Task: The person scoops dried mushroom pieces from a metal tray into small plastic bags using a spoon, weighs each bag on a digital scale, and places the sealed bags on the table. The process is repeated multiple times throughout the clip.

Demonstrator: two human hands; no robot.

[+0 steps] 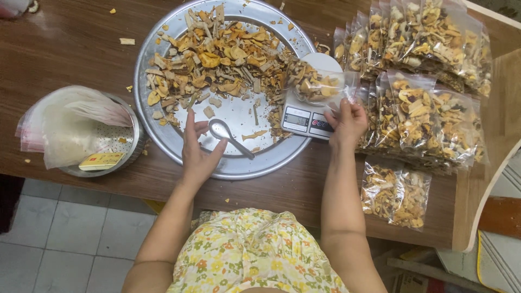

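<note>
Right hand (347,122) pinches the mouth of a part-filled clear bag (317,84) lying on the small scale (309,111) at the round tray (179,32) rim, left hand (198,149) spread open beside the spoon (230,137), holding nothing; loose pinch risks the bag tipping and spilling dried pieces (217,59) onto the table (65,49).

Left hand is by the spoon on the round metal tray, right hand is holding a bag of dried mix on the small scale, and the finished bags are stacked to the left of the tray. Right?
Not quite. The head view shows the finished bags stacked to the right of the round metal tray, beyond the scale. The rest stands: left hand by the spoon, right hand on the bag.
</note>
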